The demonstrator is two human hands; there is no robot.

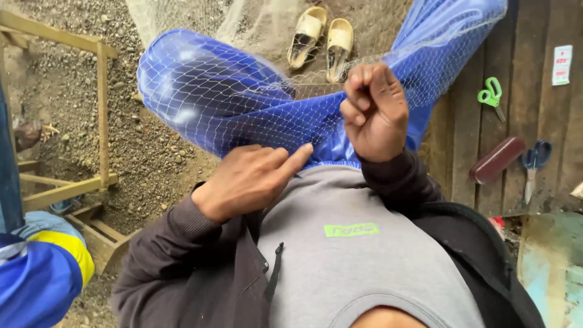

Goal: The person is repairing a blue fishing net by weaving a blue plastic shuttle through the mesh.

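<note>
A fine white fishing net (243, 97) drapes over the person's blue-trousered knees (206, 91). It looks light, limp and snag-prone, best pinched at a single mesh strand. The right hand (375, 112) has its fingers closed on the mesh; the left hand (249, 179) rests loosely curled, forefinger extended, gripping nothing.

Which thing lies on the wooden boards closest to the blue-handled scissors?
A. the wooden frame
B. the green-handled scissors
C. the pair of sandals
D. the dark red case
D: the dark red case lies right beside the blue-handled scissors on the wooden boards, while the green-handled scissors lie farther up and the sandals rest on the gravel.
</note>
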